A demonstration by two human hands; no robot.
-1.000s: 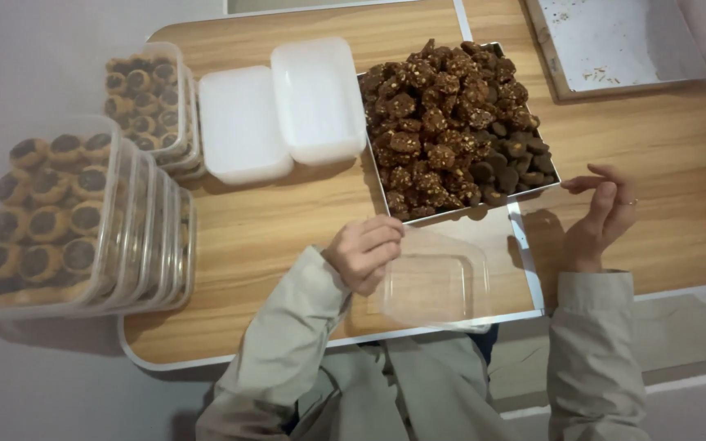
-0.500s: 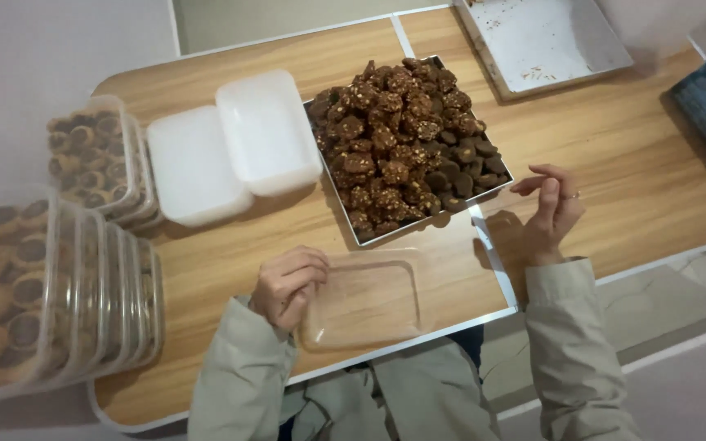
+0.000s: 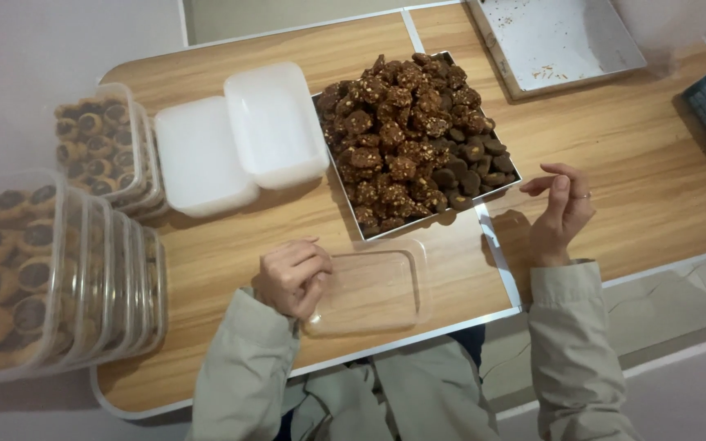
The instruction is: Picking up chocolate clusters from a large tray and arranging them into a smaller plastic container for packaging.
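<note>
Near the table's front edge, your left hand (image 3: 292, 278) curls its fingers around the rim of an empty clear plastic container (image 3: 369, 291), flat on the wooden table (image 3: 663, 188). Your right hand (image 3: 563, 214) hangs open and empty at the container's two o'clock. Nothing is packed in it yet; the metal tray (image 3: 484, 222) at twelve o'clock is heaped with dark brown cookies (image 3: 410, 135). Filled clear boxes (image 3: 51, 269) stand stacked at nine o'clock, two white rectangular lids (image 3: 239, 139) at eleven

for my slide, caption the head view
Left hand holds clear tub; right hand hovers beside cookie tray.
</note>
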